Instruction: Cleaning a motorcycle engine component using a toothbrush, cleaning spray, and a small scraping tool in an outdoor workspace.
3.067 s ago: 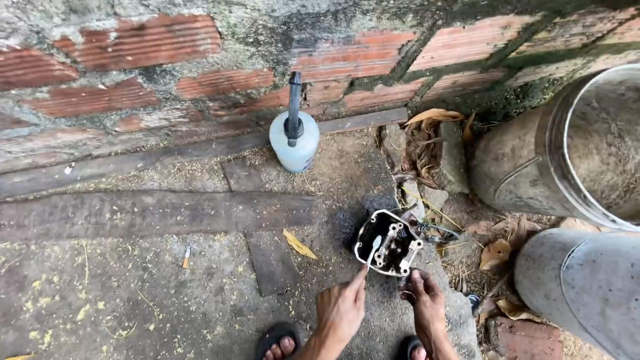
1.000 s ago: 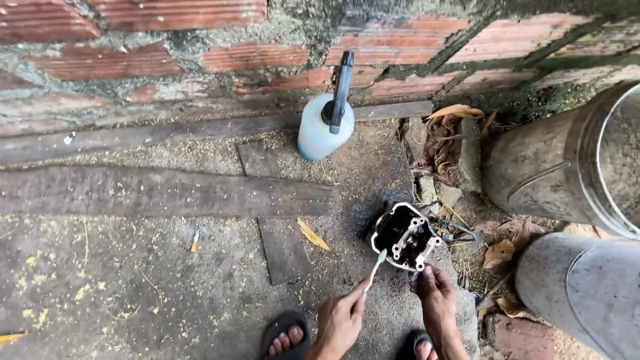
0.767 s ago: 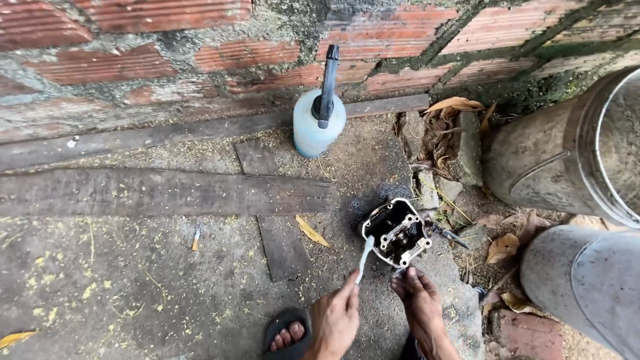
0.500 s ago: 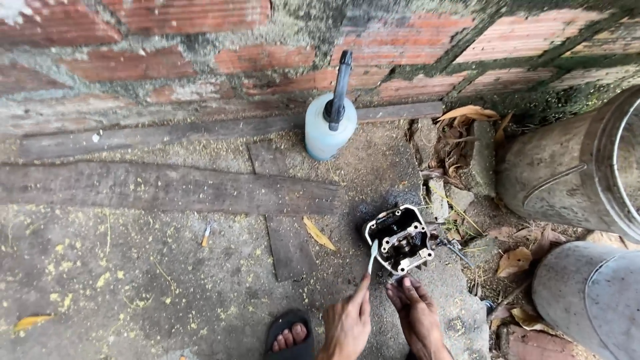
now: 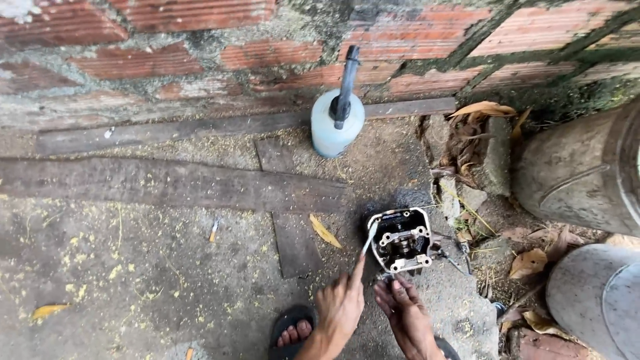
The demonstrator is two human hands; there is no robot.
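Both hands have shifted slightly right with the engine part since half a second ago, and the view has tilted a little lower.

Left to right: a sandalled foot [image 5: 291,331] on the concrete; the left hand [image 5: 340,308], fingers pinched on a thin pale tool [image 5: 369,239] whose tip meets the part's left rim; the right hand [image 5: 404,312], fingers pressed together against the near edge of the oily engine part [image 5: 401,240] lying on the ground; a white jug [image 5: 337,120] stands by the brick wall [image 5: 167,47] behind.
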